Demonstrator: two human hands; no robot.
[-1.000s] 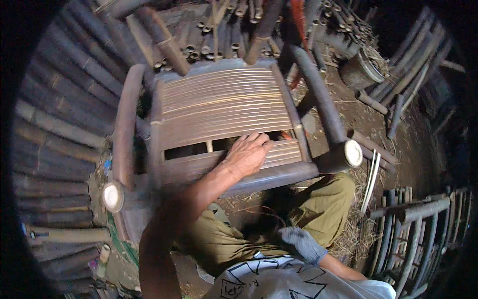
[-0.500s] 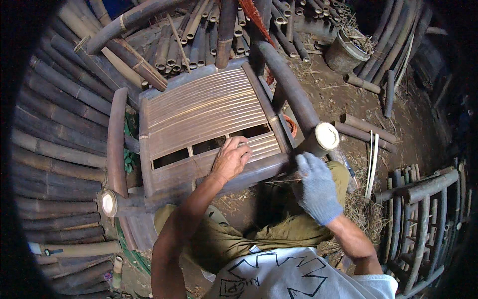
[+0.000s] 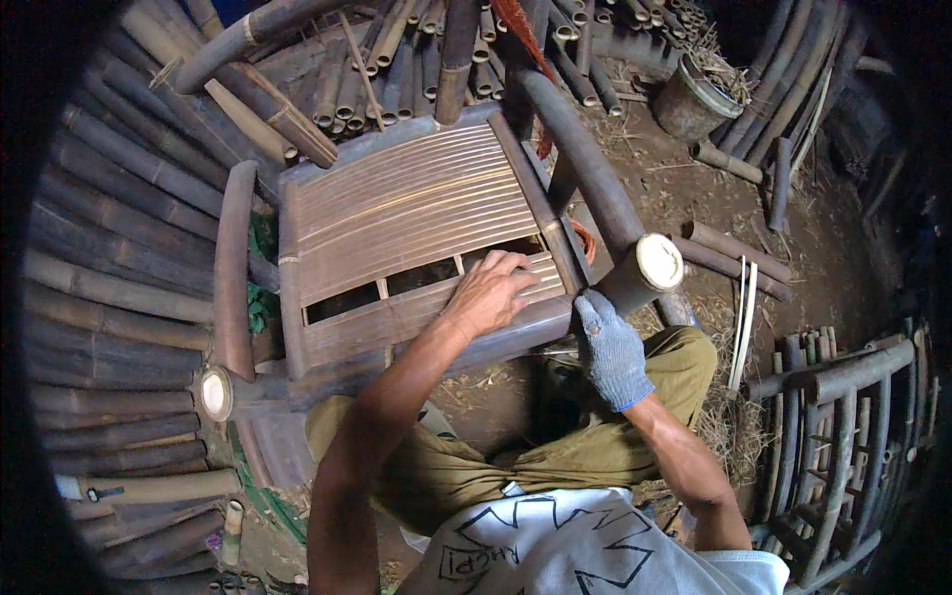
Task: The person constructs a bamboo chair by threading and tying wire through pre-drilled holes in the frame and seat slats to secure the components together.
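A bamboo chair (image 3: 416,203) stands before me, its seat made of thin bamboo slats (image 3: 407,213). Across the front part of the seat runs a dark gap (image 3: 426,278), with short pieces bridging it. My bare left hand (image 3: 493,291) lies over the front slats at the right end of this gap, fingers spread and slightly bent. Against the front rail (image 3: 531,325), near its right corner, is my right hand (image 3: 612,352) in a grey knit glove. Its fingers are closed; what they hold is hidden. Beside it the right front post ends in a pale cut face (image 3: 659,262).
Dark bamboo poles (image 3: 119,288) line the left side. Cut bamboo tubes (image 3: 397,79) are stacked behind the chair. A bucket (image 3: 699,104) of shavings stands at the back right. Two pale strips (image 3: 742,322) lie right of my knee, and a bamboo frame (image 3: 843,446) stands at lower right.
My left hand has slid to the right along the front slats. My right hand has moved up against the front rail's right corner. My right knee has shifted outward.
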